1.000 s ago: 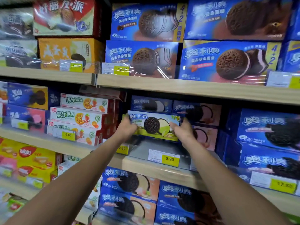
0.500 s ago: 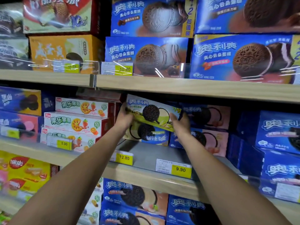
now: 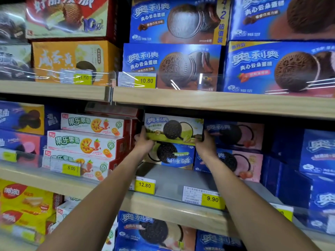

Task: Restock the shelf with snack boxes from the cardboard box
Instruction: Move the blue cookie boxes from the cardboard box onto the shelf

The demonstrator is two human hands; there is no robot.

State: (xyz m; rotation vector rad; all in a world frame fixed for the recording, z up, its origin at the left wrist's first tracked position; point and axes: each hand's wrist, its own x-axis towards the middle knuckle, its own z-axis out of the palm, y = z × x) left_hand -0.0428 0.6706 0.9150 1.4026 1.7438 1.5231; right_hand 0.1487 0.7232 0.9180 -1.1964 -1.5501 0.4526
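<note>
Hands: left hand [image 3: 144, 142] and right hand [image 3: 204, 144] grip the green snack box [image 3: 174, 129] at its ends.
Place: just above an upside-down blue box [image 3: 174, 157].

Hands: two, a left hand [image 3: 144, 142] and a right hand [image 3: 204, 144]. Middle shelf [image 3: 174, 180], centre: two green-fronted cookie boxes, an upper green box [image 3: 174, 128] above a lower green box [image 3: 174, 156]. Just right of these: two pink-fronted boxes, an upper pink box [image 3: 235, 134] and a lower pink box [image 3: 241, 163]. Toward the left edge: three white fruit-biscuit boxes [image 3: 85, 142], stacked. Upper shelf [image 3: 217, 102]: four large blue boxes [image 3: 170, 66] in two stacks of two toward the right edge, one orange box [image 3: 72, 58], one red box [image 3: 67, 15]. Price tags [image 3: 146, 80] with legible figures: five.
</note>
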